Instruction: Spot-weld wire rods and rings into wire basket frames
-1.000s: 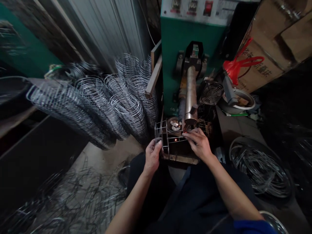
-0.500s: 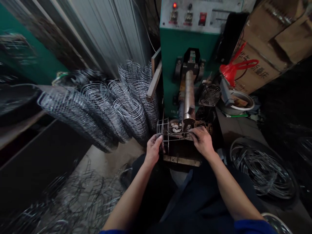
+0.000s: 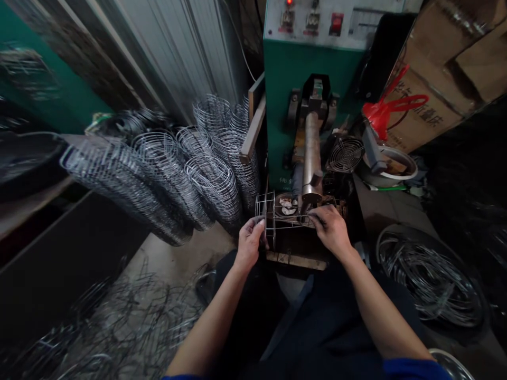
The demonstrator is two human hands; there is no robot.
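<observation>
A small wire frame (image 3: 274,221) of thin bent rods lies across the front of a green spot welding machine (image 3: 283,116). My left hand (image 3: 250,240) is closed on the frame's left end, thumb on top, where the curved wires stand up. With fingertips pinched, my right hand (image 3: 330,227) holds the right end of the frame's long wires, just under the welder's round metal arm (image 3: 311,158). The electrode tip below that arm is close to the wires; whether it touches them I cannot tell.
Several stacks of wire rings (image 3: 214,182) stand at the left. Loose wire pieces (image 3: 138,316) litter the floor. On the right are a coil of wire pieces (image 3: 431,274), a bowl (image 3: 400,174), a red plastic bag (image 3: 378,119) and a cardboard box (image 3: 428,100). A wooden strip (image 3: 297,260) lies before the machine.
The view has shifted slightly, so the machine appears a little further right and higher. Both hands keep their grip on the wire frame, with almost no movement.
</observation>
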